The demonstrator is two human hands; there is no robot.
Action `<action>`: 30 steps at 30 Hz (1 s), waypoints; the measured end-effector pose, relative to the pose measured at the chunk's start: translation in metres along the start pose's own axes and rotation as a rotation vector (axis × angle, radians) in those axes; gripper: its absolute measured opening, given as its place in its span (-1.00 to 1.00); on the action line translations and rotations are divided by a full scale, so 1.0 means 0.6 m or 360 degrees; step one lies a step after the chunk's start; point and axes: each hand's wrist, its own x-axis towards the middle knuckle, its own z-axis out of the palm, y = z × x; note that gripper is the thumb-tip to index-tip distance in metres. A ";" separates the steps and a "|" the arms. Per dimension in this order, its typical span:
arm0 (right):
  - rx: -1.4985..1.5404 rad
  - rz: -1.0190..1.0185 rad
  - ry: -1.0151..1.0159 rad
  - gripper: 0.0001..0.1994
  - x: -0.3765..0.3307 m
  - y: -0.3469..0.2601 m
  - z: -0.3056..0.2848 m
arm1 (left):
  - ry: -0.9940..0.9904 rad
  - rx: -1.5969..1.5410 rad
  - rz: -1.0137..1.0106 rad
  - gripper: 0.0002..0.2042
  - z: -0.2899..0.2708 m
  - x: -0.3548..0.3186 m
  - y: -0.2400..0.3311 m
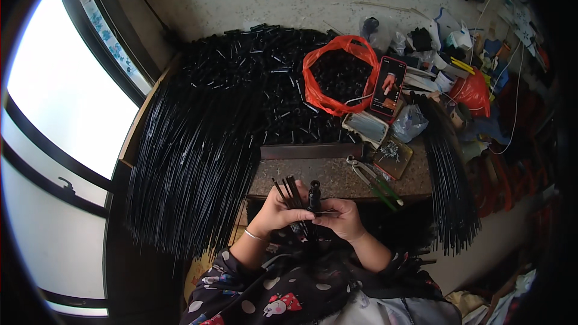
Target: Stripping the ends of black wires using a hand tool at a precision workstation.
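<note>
My left hand (280, 212) is closed round several thin black rods (289, 189) that look like umbrella ribs, their ends fanning up past the fingers. Between both hands stands a dark ringed plastic fitting (314, 194), upright, with a round opening at its top. The left thumb presses against its lower part. My right hand (342, 219) pinches a thin wire-like piece (328, 211) beside the fitting; its fingertips come close to the left thumb. The lower ends of the rods are hard to make out against my dark patterned clothing.
Long black rods (186, 162) hang over the table's left edge, with more (451, 180) at the right. Black tubular pieces (241, 60) are heaped behind. A red plastic bag (310, 93), a phone (388, 87), pliers (361, 171) and a metal-bits tray (400, 167) are on the table (283, 177).
</note>
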 end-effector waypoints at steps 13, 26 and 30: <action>0.0242 0.0133 -0.0054 -0.83 0.013 0.014 -0.001 | -0.0036 -0.0210 -0.0073 -0.79 -0.021 -0.005 -0.011; 0.0006 0.0113 0.0144 -0.70 0.029 0.030 0.000 | -0.0076 -0.0245 -0.0211 -0.43 0.009 -0.023 -0.014; -0.0488 0.0099 0.0424 -0.74 0.026 -0.010 0.039 | 0.0221 0.0573 -0.0163 -0.64 0.028 -0.035 -0.036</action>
